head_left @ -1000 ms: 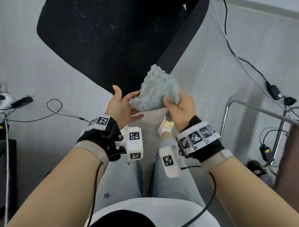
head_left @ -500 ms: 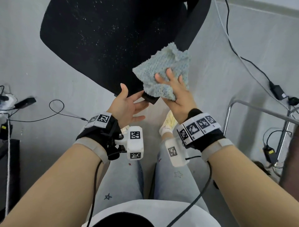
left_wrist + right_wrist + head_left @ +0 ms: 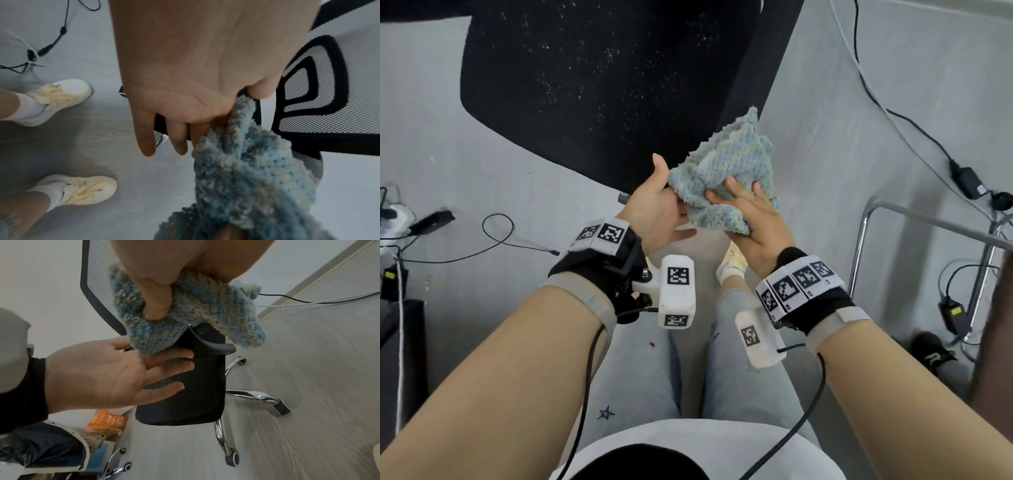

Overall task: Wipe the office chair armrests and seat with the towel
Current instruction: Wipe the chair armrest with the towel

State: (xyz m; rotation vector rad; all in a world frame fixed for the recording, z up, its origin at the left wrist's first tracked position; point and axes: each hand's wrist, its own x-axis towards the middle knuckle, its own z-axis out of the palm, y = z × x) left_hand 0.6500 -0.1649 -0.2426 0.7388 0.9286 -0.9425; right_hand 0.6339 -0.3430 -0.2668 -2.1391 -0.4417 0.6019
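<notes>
The fluffy blue towel (image 3: 729, 178) is gripped by the right hand (image 3: 753, 222), thumb curled into it, just above the black office chair's armrest (image 3: 213, 345). The left hand (image 3: 657, 212) is held flat-fingered, touching the towel's edge.

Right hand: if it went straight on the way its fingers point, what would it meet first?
Probably the armrest just beyond the towel that the right hand grips; depth is unclear.
</notes>
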